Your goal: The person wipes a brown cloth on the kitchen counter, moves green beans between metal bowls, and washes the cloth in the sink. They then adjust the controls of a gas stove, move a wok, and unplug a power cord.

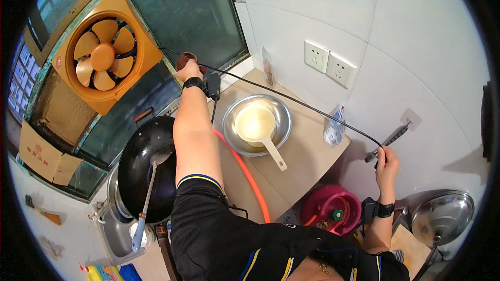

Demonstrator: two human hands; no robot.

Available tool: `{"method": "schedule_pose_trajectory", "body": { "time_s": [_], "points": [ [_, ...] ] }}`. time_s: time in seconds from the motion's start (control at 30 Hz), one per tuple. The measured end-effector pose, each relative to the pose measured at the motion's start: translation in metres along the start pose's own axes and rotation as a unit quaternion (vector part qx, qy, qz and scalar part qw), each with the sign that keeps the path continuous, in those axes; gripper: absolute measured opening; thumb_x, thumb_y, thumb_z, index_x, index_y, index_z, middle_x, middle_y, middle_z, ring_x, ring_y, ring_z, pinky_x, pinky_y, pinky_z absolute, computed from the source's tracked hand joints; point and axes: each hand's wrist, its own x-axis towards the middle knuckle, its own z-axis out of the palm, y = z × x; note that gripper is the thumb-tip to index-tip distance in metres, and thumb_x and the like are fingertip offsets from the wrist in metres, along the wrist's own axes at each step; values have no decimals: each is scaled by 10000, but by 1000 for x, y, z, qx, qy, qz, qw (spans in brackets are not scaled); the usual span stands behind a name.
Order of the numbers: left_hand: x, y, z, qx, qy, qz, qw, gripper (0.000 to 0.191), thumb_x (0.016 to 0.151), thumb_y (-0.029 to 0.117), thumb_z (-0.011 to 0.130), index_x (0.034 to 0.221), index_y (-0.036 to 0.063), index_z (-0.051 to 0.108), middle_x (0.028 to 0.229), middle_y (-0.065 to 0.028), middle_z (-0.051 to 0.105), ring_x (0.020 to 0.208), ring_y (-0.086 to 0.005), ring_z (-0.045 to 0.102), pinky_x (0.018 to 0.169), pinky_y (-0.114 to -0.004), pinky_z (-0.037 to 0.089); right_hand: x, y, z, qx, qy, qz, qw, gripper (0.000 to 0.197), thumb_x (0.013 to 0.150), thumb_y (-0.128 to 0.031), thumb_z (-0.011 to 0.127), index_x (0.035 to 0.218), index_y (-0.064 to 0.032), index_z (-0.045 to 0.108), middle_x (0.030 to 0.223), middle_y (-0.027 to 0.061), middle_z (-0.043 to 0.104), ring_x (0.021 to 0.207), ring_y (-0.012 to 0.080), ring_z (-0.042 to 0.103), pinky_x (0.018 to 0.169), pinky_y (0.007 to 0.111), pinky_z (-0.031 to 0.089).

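My left hand (190, 71) reaches up to the window beside an orange exhaust fan (102, 56), holding a brown cloth (186, 61) around a black power cord (289, 96). The cord stretches across to my right hand (387, 162), whose fingers pinch it near the right wall. Part of the cord also runs from the cloth towards the fan. Below the cord, a cream plastic ladle (254, 123) rests in a steel basin (283, 140) on the counter. White wall sockets (330, 63) sit above the cord.
At left, a black wok (134, 171) holds a spatula (150, 187) beside a sink (113, 238). An orange hose (248, 175) crosses the tiled counter (312, 152). A pink bucket (353, 207), a steel lid (443, 216) and a cutting board (410, 248) lie at lower right. A black-handled tool (390, 140) hangs on the wall.
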Motion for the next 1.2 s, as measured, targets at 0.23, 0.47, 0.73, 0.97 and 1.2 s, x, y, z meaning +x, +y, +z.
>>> {"method": "schedule_pose_trajectory", "body": {
  "time_s": [0.23, 0.47, 0.73, 0.97, 1.2],
  "points": [
    [32, 17, 10, 73, 50, 104, 991, 557, 654, -10, 647, 1144, -83, 391, 1081, -212, 533, 893, -292, 595, 708, -354, 513, -8, 9, -2, -14, -14, 64, 998, 218, 871, -159, 502, 824, 41, 578, 607, 74, 516, 534, 139, 469, 498, 274, 372],
    [44, 11, 7, -86, 10, -2, 996, 387, 704, -9, 566, 1069, -84, 461, 995, -171, 569, 776, -251, 610, 596, -356, 514, -10, 9, 3, -3, 4, 95, 995, 233, 880, -170, 499, 820, 40, 580, 592, 45, 509, 536, 97, 452, 491, 253, 363],
    [10, -44, 12, -120, -142, -163, 969, 320, 702, -55, 550, 1018, -71, 499, 937, -136, 568, 726, -275, 594, 598, -424, 501, -5, -9, 10, 44, 10, 123, 991, 213, 870, -159, 513, 830, 34, 594, 609, 67, 549, 546, 115, 494, 508, 259, 392],
    [-122, -84, -25, -75, -183, -230, 953, 242, 704, -58, 536, 939, -70, 479, 839, -142, 550, 683, -287, 594, 562, -406, 526, 12, -23, 38, 119, -3, 105, 987, 213, 852, -170, 541, 849, 31, 611, 634, 76, 590, 572, 113, 524, 538, 256, 421],
    [-199, -90, -56, -84, -382, -299, 871, 278, 811, 13, 485, 1075, -55, 429, 966, -160, 548, 837, -299, 584, 719, -414, 516, 35, -59, 115, 85, -104, 8, 991, 222, 814, -210, 553, 789, -1, 625, 667, 213, 580, 602, 350, 575, 581, 390, 453]
  ]
}}
